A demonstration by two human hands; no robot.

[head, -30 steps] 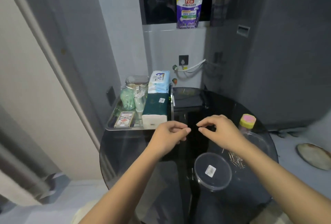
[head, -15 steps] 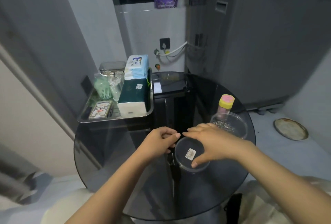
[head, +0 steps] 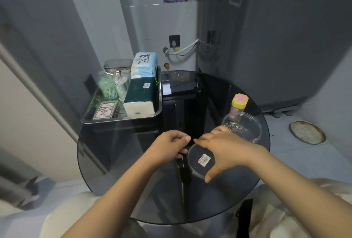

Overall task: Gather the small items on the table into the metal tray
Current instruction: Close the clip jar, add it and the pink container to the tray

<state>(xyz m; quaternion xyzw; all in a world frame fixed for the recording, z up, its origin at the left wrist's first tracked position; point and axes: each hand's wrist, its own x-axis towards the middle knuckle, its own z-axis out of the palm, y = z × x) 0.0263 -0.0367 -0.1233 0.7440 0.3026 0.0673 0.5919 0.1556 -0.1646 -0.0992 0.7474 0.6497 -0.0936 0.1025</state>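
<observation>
Right hand spans the clear lid thumb-to-fingers on the glass table, left hand loosely curled, apparently empty; seat lid squarely on the clip dish before carrying to the metal tray.

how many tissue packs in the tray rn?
2. The dark green pack lies at the front right of the metal tray; the blue-and-white pack sits directly behind it. Others could be hidden behind them.
</observation>
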